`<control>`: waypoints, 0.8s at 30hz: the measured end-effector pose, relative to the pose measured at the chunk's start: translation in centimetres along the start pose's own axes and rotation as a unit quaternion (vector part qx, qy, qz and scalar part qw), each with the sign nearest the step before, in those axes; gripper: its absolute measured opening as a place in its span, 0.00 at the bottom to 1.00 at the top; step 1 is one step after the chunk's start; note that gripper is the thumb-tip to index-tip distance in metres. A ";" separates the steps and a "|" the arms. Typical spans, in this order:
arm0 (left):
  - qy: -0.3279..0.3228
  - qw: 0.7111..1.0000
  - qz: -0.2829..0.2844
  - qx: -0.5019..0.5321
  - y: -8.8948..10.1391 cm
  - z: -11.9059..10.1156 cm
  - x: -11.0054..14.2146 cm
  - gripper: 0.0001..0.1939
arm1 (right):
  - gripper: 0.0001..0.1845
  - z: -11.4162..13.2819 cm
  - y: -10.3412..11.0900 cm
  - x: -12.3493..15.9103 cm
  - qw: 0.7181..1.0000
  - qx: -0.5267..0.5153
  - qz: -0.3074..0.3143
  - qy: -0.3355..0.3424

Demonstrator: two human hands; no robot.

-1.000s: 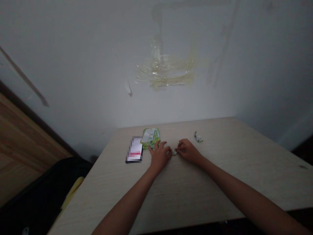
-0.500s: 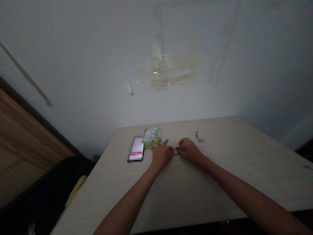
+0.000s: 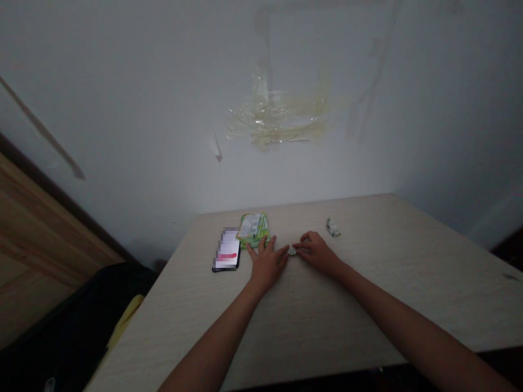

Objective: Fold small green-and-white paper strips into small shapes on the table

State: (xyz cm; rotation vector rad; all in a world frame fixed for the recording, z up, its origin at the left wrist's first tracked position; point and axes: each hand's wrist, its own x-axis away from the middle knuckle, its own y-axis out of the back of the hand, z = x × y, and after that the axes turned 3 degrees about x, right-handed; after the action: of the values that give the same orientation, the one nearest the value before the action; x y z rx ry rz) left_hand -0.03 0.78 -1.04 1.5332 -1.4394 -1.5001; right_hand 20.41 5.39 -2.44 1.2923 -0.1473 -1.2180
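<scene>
My left hand (image 3: pixel 266 261) rests on the pale wooden table (image 3: pixel 310 316) with its fingers spread flat, its fingertips reaching a small whitish crumpled piece (image 3: pixel 292 251). From the other side my right hand (image 3: pixel 316 251) has its fingers curled and pinched on that same piece. Just beyond my left hand lies a green and white packet (image 3: pixel 253 228). A phone (image 3: pixel 226 256) with a lit screen lies to the left of the packet.
A small crumpled green and white wrapper (image 3: pixel 333 227) lies on the table beyond my right hand. A white wall with old tape marks (image 3: pixel 278 122) stands behind the table. A dark chair or bag (image 3: pixel 77 332) sits at the lower left.
My left hand's fingers have spread flatter and it has slid slightly back from the piece. My right hand has barely moved.
</scene>
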 end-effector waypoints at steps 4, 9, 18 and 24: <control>-0.014 1.000 -0.018 0.021 0.7 0.0 -0.1 0.17 | 0.12 0.0 0.1 0.0 1.000 0.009 -0.002 0.002; -0.061 0.997 -0.025 0.049 1.7 0.1 0.0 0.12 | 0.11 -0.2 0.0 0.1 1.000 0.010 -0.005 0.012; -0.093 0.993 -0.001 0.066 1.7 0.4 0.1 0.13 | 0.06 0.1 0.9 -0.3 0.997 0.001 -0.010 0.076; -0.102 0.994 0.008 0.049 1.9 0.2 0.3 0.13 | 0.06 0.9 1.7 0.0 0.994 0.034 0.006 0.099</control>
State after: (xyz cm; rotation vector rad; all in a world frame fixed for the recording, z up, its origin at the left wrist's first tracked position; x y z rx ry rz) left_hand -0.88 0.01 0.55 1.4538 -1.6598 -1.6373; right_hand 20.74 4.49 -0.80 1.4626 -0.0537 -1.0744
